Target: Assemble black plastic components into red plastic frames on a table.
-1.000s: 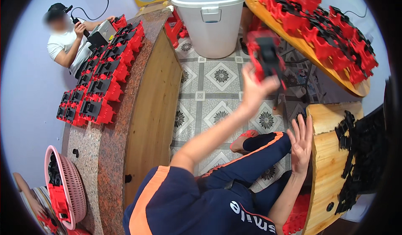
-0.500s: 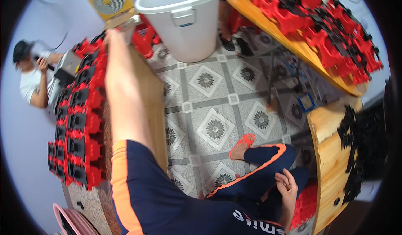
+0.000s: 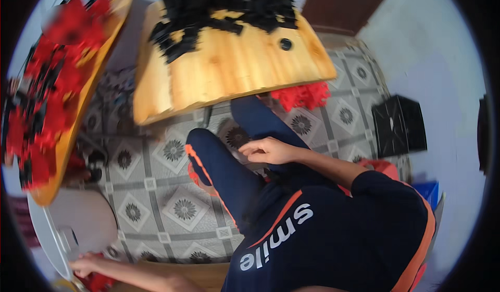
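Head view: left hand (image 3: 87,264) beside red parts (image 3: 98,280), white bucket (image 3: 67,224)

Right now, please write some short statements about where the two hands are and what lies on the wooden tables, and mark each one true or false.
1. The right hand rests over the person's lap. True.
2. The left hand lies on the black pieces. False: it is low down, at a red part beside the white bucket.
3. Black pieces are heaped on the wooden table. True.
4. The floor is plain grey. False: it has patterned tiles.
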### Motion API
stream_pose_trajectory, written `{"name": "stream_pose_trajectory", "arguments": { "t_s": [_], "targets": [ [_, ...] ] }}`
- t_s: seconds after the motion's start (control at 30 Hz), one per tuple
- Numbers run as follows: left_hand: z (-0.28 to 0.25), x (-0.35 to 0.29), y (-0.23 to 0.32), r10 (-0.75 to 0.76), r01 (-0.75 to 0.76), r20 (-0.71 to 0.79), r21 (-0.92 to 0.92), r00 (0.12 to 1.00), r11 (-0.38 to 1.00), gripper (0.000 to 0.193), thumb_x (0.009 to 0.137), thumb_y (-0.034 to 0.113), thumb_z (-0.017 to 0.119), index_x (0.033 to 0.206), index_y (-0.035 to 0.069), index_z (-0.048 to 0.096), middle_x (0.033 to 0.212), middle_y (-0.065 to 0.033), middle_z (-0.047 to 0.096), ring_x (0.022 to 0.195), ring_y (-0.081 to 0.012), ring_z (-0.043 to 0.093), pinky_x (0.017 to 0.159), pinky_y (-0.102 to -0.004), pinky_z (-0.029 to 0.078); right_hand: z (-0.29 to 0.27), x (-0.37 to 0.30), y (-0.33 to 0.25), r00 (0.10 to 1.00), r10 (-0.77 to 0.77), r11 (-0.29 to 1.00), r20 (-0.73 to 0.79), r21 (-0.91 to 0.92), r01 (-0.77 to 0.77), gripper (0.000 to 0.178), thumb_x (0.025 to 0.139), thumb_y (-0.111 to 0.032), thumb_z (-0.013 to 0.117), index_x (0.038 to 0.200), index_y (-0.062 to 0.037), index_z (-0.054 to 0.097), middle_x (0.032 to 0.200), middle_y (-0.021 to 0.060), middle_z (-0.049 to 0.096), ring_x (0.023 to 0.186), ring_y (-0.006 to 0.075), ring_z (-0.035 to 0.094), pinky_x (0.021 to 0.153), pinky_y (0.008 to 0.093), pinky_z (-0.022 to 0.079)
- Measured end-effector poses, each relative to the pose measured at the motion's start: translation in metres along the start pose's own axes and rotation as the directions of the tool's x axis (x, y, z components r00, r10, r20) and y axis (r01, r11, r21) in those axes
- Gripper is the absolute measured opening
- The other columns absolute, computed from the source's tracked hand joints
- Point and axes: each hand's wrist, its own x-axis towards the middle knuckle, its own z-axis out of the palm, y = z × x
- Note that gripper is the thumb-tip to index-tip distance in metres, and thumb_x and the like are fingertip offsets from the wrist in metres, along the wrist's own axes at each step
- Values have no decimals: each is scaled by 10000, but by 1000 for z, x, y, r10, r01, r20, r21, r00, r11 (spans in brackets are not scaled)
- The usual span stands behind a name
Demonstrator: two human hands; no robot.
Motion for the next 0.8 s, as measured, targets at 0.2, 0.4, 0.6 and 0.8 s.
{"name": "stream_pose_trajectory", "arguments": {
  "t_s": [0.2, 0.4, 0.6, 0.8],
  "targets": [
    [126, -336, -23, 82, -14, 729, -99, 680, 995, 357, 917, 80, 625, 1251, -19, 549, 1192, -93, 585, 1048, -163, 554, 904, -301, 456, -41, -41, 54, 863, -74, 996, -500, -88, 34, 262, 893, -95, 604, 1130, 7, 649, 992, 156, 701, 918, 242, 683, 805, 331, 526],
    [127, -572, 29, 218, 54, 976, -217, -8, 975, 198, 908, -13, 607, 1105, -24, 628, 1149, -137, 641, 1082, -246, 592, 984, -348, 430, -82, -93, 124, 573, 187, 971, -798, 240, 18, 214, 884, -67, 619, 1086, -20, 669, 925, 136, 681, 856, 247, 673, 746, 327, 519],
    [83, -653, 27, 370, -245, 860, -466, -351, 850, 207, 813, -74, 634, 996, 10, 679, 1037, -163, 672, 991, -322, 633, 928, -406, 453, -132, -121, 239, 321, 301, 953, -898, 291, -81, 219, 864, -54, 603, 1068, -16, 671, 915, 180, 662, 851, 309, 660, 749, 368, 520],
    [39, -715, 32, -325, -62, 690, 377, -646, 924, 478, 881, -11, 620, 1338, 8, 484, 1314, -164, 529, 1159, -268, 557, 939, -360, 475, -188, -77, 355, 328, 513, 857, -793, 451, -249, 355, 860, -145, 647, 1181, 4, 618, 1054, 192, 660, 913, 302, 666, 798, 364, 523]
  ]
}}
